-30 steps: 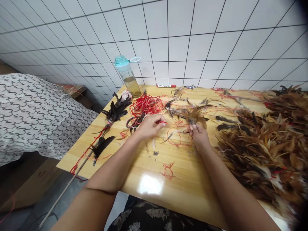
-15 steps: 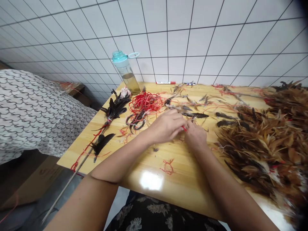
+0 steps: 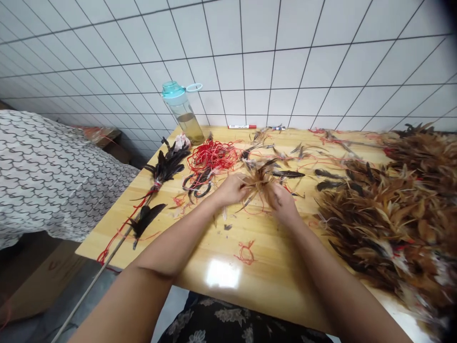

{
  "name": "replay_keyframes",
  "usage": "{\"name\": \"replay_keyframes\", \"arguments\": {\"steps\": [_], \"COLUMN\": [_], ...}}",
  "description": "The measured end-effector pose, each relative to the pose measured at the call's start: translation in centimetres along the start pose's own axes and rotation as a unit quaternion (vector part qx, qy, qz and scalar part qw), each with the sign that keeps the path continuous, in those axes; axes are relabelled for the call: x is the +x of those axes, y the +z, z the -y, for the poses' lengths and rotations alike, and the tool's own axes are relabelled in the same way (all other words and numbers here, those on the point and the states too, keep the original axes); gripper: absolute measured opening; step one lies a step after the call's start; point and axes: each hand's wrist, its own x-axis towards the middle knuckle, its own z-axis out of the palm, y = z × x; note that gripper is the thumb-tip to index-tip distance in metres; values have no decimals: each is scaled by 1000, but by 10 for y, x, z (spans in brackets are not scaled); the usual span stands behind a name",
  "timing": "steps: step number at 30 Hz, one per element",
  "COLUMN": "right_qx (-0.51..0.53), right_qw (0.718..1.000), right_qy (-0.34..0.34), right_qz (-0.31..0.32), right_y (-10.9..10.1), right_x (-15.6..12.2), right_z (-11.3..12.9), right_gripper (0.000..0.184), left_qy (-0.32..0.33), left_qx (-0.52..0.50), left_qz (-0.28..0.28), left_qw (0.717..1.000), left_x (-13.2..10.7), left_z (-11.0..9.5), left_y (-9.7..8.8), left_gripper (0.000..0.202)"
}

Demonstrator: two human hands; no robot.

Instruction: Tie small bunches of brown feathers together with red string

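Over the middle of the wooden table (image 3: 271, 267), both my hands hold a small bunch of brown feathers (image 3: 257, 183). My left hand (image 3: 231, 189) is closed on the bunch's left side. On the right side, my right hand (image 3: 283, 204) is closed on it too, and a thin red thread (image 3: 257, 209) loops below the bunch between my hands. A tangle of red thread (image 3: 213, 156) lies just beyond my left hand, with scissors (image 3: 196, 185) beside it.
A large heap of brown feathers (image 3: 396, 209) covers the table's right side. A stick with black feathers (image 3: 164, 166) tied on lies at the left edge. A water bottle (image 3: 183, 113) and a marker (image 3: 242, 126) stand by the tiled wall. A person in a patterned garment (image 3: 53, 171) is at left.
My hands came together at the table's middle, then lifted a little with the feather bunch now fanned out between them. The camera view shifted slightly.
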Motion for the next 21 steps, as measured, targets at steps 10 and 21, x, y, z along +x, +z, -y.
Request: {"name": "replay_keyframes", "arguments": {"steps": [10,21], "right_qx": [-334,-231], "right_qw": [927,961], "right_qy": [160,17], "right_qz": [67,151], "right_y": [-20,-19], "right_x": [0,-4], "right_z": [8,17], "right_gripper": [23,30], "left_qy": [133,45], "left_qx": [110,51], "left_qz": [12,-28], "left_qw": [985,997], "left_x": [-2,42], "left_z": [-65,-22], "left_y": [19,-24], "left_gripper": [14,12]}}
